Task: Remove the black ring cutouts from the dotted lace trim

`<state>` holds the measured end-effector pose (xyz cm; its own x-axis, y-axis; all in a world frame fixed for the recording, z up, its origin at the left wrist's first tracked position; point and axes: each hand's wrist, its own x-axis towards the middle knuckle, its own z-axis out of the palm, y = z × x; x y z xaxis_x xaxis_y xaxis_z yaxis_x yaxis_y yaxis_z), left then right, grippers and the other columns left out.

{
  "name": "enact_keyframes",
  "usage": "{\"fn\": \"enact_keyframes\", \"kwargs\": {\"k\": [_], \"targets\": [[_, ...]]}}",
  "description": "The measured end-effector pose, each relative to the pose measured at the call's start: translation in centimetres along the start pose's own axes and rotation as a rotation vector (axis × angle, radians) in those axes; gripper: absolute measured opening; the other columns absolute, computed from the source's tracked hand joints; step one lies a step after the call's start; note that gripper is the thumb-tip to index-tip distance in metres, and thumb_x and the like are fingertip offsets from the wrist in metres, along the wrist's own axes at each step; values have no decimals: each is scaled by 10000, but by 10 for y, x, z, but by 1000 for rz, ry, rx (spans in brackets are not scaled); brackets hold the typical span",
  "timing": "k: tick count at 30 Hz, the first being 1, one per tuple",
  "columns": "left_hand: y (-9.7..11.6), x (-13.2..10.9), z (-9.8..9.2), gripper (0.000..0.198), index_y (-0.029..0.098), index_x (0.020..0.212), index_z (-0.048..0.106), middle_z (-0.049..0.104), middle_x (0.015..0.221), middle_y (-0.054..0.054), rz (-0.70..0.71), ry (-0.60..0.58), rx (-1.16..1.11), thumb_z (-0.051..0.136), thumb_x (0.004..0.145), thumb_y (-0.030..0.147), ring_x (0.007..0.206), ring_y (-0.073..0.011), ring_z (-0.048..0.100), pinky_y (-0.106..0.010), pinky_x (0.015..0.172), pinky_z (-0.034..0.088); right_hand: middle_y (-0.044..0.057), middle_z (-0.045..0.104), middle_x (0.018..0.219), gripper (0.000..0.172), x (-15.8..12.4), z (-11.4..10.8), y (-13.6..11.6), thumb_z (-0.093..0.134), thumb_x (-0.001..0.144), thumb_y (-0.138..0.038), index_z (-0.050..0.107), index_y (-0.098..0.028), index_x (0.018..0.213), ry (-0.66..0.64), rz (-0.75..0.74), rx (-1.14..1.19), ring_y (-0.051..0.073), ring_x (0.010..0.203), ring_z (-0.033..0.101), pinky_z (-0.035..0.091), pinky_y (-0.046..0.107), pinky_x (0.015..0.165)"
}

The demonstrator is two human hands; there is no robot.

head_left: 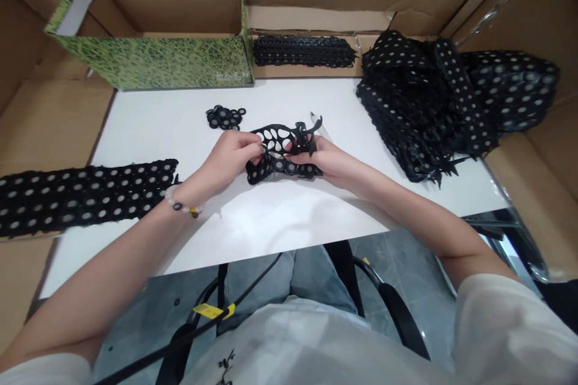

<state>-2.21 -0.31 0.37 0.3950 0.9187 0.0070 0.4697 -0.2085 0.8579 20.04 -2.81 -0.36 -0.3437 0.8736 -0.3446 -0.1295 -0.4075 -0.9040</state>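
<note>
Far left: black perforated strip [85, 195], flat, runs off frame edge, end just beside left wrist.
Upper left: green patterned box [153, 63], open, behind white table [253, 234].
Left hand [230, 159]: beaded bracelet [183, 203] on wrist; grip pinching left part of piece.
Center top: small pile of black rings [224, 117], on table, near piece.
Center: holed black piece [282, 153], held up between both hands, above table.
Top center: black ring strip [303, 51], on cardboard behind table.
Right hand [323, 159]: grip pinching right part of piece.
Right: large heap of perforated black strips [428, 102], on table's far right.
</note>
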Motion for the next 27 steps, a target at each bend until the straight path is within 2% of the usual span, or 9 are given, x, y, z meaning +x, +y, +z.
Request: {"fn": "enact_keyframes", "kwargs": {"k": [3,6,10,12,14,16,18,22,27], "targets": [[2,-1,4,206,199,513,524,560,565,-31,-96,8,-181,549,707,262,562,-164,506,-300,535,405,38,714,886,274,-3,3,-1,777,681,-180,622,-223,903,-55,17,46,236,837,709,619,443,857],[1,2,-1,194,206,523,508,589,591,-63,-122,42,-295,545,708,247,625,-211,619,-305,529,455,16,690,829,242,-2,2,-1,678,645,-113,584,-223,840,-17,-11,59,223,864,704,604,407,878],[-2,8,-17,254,234,555,425,498,543,-47,-77,252,-359,545,774,280,692,-263,694,-310,504,451,7,656,765,242,2,-3,-1,616,615,-96,530,-232,796,12,-30,76,236,882,711,593,413,888],[0,5,-18,269,236,558,397,489,536,-29,-25,282,-194,531,790,266,621,-218,630,-311,524,415,14,670,778,254,3,-4,-2,648,642,-113,532,-241,829,-7,-27,89,250,906,717,594,429,897],[3,-2,-12,278,233,550,364,447,513,-9,75,233,105,513,784,242,541,-169,488,-325,543,342,28,692,813,270,3,-4,-2,686,674,-145,539,-249,875,10,-21,99,260,933,721,597,437,896],[6,-9,-3,285,230,561,336,402,508,-1,185,173,396,513,785,233,532,-158,391,-345,563,291,39,709,845,290,3,-2,-1,708,689,-168,543,-253,911,30,-10,97,264,941,725,602,426,865],[7,-13,5,300,231,586,322,411,526,-8,240,123,575,519,812,245,540,-166,383,-352,561,270,37,715,844,298,3,-1,0,702,683,-168,545,-252,921,36,-6,95,258,925,730,602,397,816],[7,-15,10,291,228,640,406,538,614,-47,256,40,670,479,917,281,585,-196,477,-345,560,310,15,709,805,305,6,0,5,670,634,-137,534,-242,885,52,-19,130,233,896,729,588,358,800],[2,-11,10,400,218,711,522,620,694,-62,243,-14,605,532,981,514,675,-226,556,-341,623,365,-10,709,802,310,7,-1,7,703,634,-133,540,-237,876,38,-39,135,214,900,717,578,370,912]]}}
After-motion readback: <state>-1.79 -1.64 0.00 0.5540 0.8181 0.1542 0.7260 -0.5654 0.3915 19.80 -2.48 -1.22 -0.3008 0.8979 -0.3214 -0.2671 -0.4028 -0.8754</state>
